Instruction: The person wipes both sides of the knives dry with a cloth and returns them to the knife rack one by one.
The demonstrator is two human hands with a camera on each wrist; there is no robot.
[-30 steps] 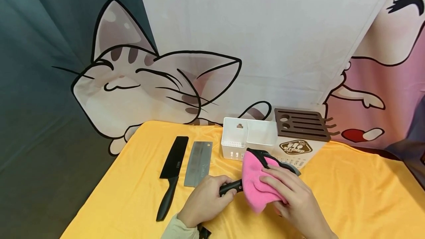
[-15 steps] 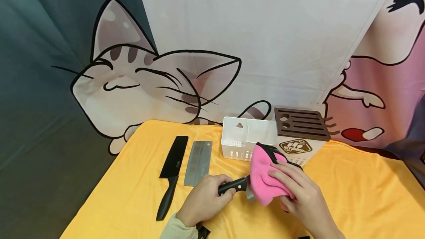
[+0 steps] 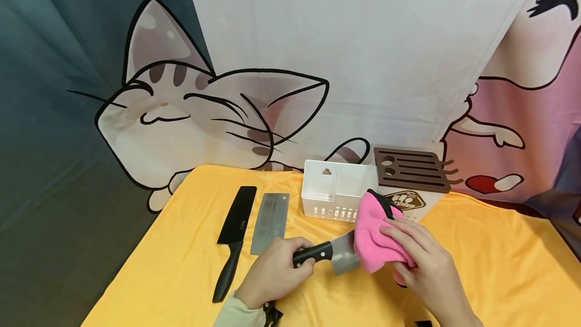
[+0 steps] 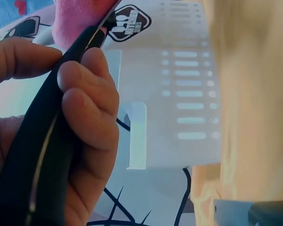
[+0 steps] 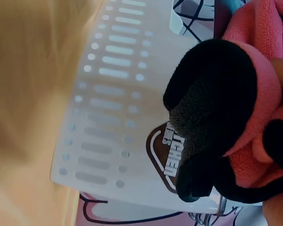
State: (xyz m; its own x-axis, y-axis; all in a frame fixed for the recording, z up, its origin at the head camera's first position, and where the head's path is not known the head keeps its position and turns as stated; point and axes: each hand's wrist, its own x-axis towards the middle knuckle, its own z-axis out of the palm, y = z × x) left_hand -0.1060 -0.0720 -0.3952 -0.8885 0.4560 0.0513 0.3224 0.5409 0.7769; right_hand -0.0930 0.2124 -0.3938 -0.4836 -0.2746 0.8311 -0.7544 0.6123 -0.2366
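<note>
My left hand (image 3: 272,272) grips the black riveted handle of a cleaver (image 3: 344,254), raised over the yellow cloth. Its steel blade points right, and the far part is hidden behind a pink cloth (image 3: 375,236) with black edging. My right hand (image 3: 424,261) holds that cloth folded over the blade, thumb below and fingers on top. In the left wrist view, fingers and thumb curl round the dark handle (image 4: 42,141). The right wrist view shows the cloth's black border and grey underside (image 5: 198,110); the blade is out of sight there.
A black knife (image 3: 236,226) and a second, steel cleaver (image 3: 271,221) lie on the left. Behind my hands stands a white perforated kitchen holder (image 3: 317,211) with a brown slotted top (image 3: 410,171) and side hooks. Under my left wrist lies a partly hidden dark object (image 3: 272,314).
My right hand and the pink cloth have slid right along the blade, away from the handle, baring steel beside it. My left hand has shifted slightly left with the cleaver.
</note>
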